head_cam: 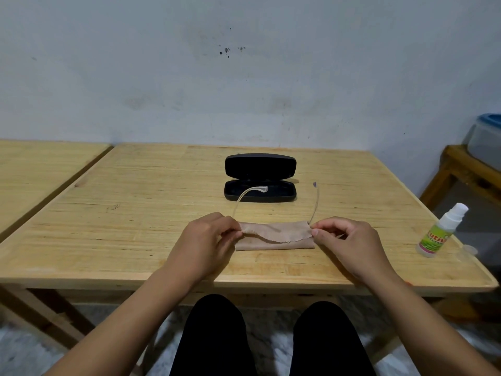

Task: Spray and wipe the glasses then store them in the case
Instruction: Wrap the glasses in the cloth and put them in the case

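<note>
A beige cleaning cloth (273,236) is wrapped over the front of the glasses, hiding the lenses. Only the two clear temple arms (315,203) stick out beyond it, pointing away from me. My left hand (206,240) pinches the cloth's left end and my right hand (344,240) pinches its right end, both just above the wooden table (135,213). The black glasses case (260,179) stands open behind the cloth, its lid upright. A small spray bottle (440,232) with a green label stands at the table's right edge.
A second wooden table (40,169) adjoins on the left. At the far right a wooden stand (461,169) carries a plastic box with a blue lid (486,137). The wall runs right behind the table. My knees are under the near edge.
</note>
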`<state>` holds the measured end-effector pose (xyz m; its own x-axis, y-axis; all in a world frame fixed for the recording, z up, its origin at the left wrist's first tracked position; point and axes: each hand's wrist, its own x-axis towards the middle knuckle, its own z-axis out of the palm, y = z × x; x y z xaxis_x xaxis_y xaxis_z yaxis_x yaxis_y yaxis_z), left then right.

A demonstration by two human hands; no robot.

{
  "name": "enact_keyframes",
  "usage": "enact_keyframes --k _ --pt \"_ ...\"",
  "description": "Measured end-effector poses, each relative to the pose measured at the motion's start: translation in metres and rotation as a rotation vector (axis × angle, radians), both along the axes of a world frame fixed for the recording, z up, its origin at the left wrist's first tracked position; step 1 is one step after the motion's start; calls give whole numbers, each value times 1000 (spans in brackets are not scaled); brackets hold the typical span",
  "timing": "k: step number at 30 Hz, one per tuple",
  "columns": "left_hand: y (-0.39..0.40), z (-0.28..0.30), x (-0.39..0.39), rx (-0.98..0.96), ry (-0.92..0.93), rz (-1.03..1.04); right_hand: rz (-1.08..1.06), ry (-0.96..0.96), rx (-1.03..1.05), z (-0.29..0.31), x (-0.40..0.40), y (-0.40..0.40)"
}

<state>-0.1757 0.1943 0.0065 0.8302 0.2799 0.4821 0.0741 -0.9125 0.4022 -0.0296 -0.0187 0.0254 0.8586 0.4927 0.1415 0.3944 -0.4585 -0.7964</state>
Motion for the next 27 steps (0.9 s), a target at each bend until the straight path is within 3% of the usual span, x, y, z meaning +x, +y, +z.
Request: enact_keyframes --k 20,27 --pt "2 0 -6 -54 57 -96 55 -14 -69 -4 1 0" --pt "4 6 -6 -165 -72 176 -37 51 92 -2 13 -1"
